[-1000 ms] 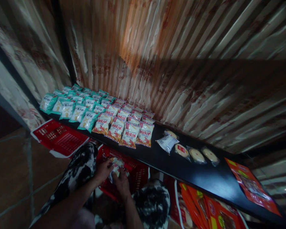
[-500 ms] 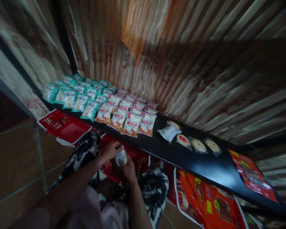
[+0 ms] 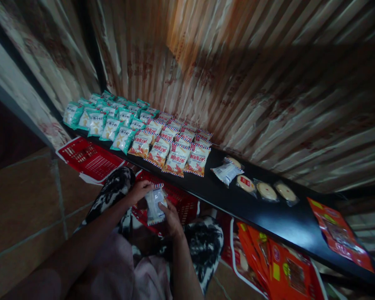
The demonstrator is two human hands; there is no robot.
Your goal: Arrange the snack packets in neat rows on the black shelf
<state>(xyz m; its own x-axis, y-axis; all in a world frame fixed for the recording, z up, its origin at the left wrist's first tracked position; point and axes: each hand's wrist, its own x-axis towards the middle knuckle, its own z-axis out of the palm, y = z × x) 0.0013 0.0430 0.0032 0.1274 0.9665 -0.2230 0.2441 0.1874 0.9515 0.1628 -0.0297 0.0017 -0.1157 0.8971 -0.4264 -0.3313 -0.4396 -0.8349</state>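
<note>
Where the left hand (image 3: 140, 191) and right hand (image 3: 173, 217) meet: a pale packet (image 3: 155, 207) with striped ends, held by both hands above a red basket (image 3: 188, 205).
Left grip: fingers closed on the pale packet's upper edge, by its striped end.
Right grip: wrapped around the pale packet's right side, thumb across its face.
Knees (image 3: 113, 196): patterned in black and white, one either side of the hands.
Left-hand basket (image 3: 95, 163): red with a white rim, left of the hands.
Right-hand basket (image 3: 234, 254): right of the hands, with orange packets (image 3: 289, 271) in it.
Shelf (image 3: 217, 192): black, running just beyond the hands.
Red-lettered packets (image 3: 176, 159): in rows on the shelf, ahead of the hands.
Teal packets (image 3: 124, 138): beside those, ahead and left.
Loose packet (image 3: 226, 172): ahead and right, overlapping one wrapped disc; three more wrapped discs (image 3: 266, 192) follow rightward.
Flat orange packet (image 3: 339, 235): far right of the hands, on the shelf.
Backing (image 3: 200, 79): ridged sheeting, behind everything.
</note>
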